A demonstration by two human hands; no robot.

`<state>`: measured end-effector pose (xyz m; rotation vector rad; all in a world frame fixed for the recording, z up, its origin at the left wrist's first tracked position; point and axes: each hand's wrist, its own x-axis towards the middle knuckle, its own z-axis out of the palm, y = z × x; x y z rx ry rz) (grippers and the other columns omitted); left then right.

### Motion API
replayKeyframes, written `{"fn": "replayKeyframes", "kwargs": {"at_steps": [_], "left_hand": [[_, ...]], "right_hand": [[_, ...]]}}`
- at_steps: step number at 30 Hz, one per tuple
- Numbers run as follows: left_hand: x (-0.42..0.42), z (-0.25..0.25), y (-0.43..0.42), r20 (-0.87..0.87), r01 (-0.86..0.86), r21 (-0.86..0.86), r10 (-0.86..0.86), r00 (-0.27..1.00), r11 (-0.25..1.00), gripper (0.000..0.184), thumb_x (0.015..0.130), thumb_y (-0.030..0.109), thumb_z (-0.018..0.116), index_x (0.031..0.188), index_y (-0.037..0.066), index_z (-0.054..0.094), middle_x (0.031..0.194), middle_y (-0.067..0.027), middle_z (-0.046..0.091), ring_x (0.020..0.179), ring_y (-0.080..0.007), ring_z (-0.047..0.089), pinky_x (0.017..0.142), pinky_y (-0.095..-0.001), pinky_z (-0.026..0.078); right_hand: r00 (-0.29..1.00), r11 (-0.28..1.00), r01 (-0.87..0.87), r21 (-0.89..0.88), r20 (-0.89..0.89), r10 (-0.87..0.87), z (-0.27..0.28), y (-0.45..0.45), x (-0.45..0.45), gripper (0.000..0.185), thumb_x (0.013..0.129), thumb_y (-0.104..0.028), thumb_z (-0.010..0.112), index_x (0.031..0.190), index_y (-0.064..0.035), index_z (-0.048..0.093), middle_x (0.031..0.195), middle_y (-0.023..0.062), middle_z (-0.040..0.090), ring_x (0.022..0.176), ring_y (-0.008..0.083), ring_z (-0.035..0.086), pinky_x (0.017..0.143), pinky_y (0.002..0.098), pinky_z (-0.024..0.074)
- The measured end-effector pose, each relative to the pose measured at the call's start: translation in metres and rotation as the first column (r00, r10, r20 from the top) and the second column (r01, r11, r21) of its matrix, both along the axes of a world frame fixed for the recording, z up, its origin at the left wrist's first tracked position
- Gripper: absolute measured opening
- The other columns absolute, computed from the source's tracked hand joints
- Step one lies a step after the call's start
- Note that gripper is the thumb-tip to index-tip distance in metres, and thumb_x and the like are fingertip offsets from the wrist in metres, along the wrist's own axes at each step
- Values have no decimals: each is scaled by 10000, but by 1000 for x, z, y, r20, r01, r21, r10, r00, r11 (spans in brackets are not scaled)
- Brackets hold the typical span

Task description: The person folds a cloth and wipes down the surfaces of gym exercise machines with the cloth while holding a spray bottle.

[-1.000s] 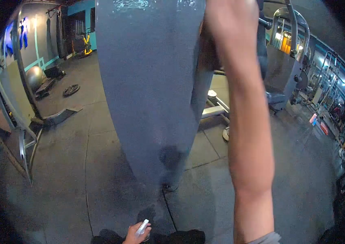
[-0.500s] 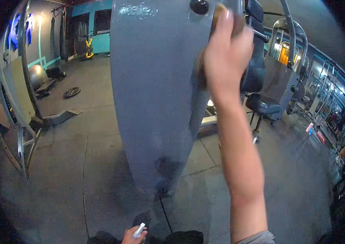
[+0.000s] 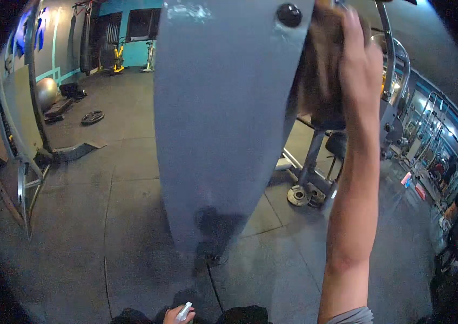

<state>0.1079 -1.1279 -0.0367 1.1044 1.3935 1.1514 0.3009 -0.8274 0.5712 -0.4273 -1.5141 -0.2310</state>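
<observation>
A tall grey machine panel [image 3: 218, 119] stands upright in front of me, with a wet, foamy patch [image 3: 188, 12] near its top and a black knob [image 3: 289, 15] at the upper right. My right hand [image 3: 361, 65] is raised beside the panel's right edge, its fingers closed on a brown cloth [image 3: 321, 70] that hangs down, blurred by motion. Whether the cloth touches the panel I cannot tell. Low at the bottom edge, my left hand [image 3: 172, 316] grips a spray bottle, of which only the white spray head [image 3: 184, 311] shows clearly.
Behind the cloth stands a gym machine with weight plates [image 3: 298, 195] near its base. A metal frame [image 3: 24, 178] is at the left. Farther back, a weight plate [image 3: 93, 118] lies on the floor near an exercise ball [image 3: 47, 92]. Racks of equipment [image 3: 434, 129] line the right side.
My right hand and the cloth have moved right, from the panel's upper right edge to beyond it; more of the cloth now shows. My left hand stays low with the spray bottle.
</observation>
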Motion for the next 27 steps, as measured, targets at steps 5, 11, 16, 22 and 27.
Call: {"fn": "replayKeyframes", "kwargs": {"at_steps": [5, 11, 16, 22, 27], "left_hand": [[-7, 18, 5, 110, -50, -143, 66, 992, 989, 241, 912, 108, 686, 1135, 40, 622, 694, 3, 572, 548, -81, 523, 462, -265, 412], [-5, -3, 17, 12, -63, -79, 64, 998, 995, 183, 927, 82, 647, 1104, 38, 641, 715, -10, 589, 560, -85, 535, 476, -263, 425], [-5, 20, 17, -245, -30, 198, 79, 966, 980, 226, 920, 138, 681, 1111, 21, 645, 768, -13, 614, 600, -83, 546, 525, -259, 453], [-10, 15, 10, -132, -73, 79, 83, 988, 994, 266, 912, 164, 699, 1109, -6, 647, 793, -36, 635, 639, -102, 575, 563, -272, 482], [-20, 46, 6, -11, -64, -112, 63, 998, 992, 290, 915, 163, 692, 1149, -2, 642, 871, -65, 682, 719, -119, 607, 624, -276, 508]], "right_hand": [[943, 904, -152, 400, -216, 254, -30, -9, -14, 412, 957, -429, 610, 1030, -30, 684, 950, 125, 674, 814, 224, 649, 710, 359, 499], [666, 584, 515, 627, 136, -734, 1, -6, -42, 342, 939, -393, 596, 1144, -120, 618, 1069, 153, 554, 1000, 288, 533, 888, 439, 492], [953, 815, 296, 498, -91, -291, -19, 25, -45, 334, 869, -341, 708, 1094, -98, 666, 1051, 166, 539, 954, 373, 564, 834, 460, 467], [960, 861, 278, 425, -84, -269, -11, 26, -34, 336, 926, -329, 638, 1122, -57, 658, 1007, 205, 601, 893, 395, 612, 782, 462, 488], [396, 564, -824, 48, -663, 635, 24, 6, -10, 454, 1023, -324, 444, 1249, 65, 501, 1114, 162, 656, 1044, 319, 656, 919, 512, 546]]}}
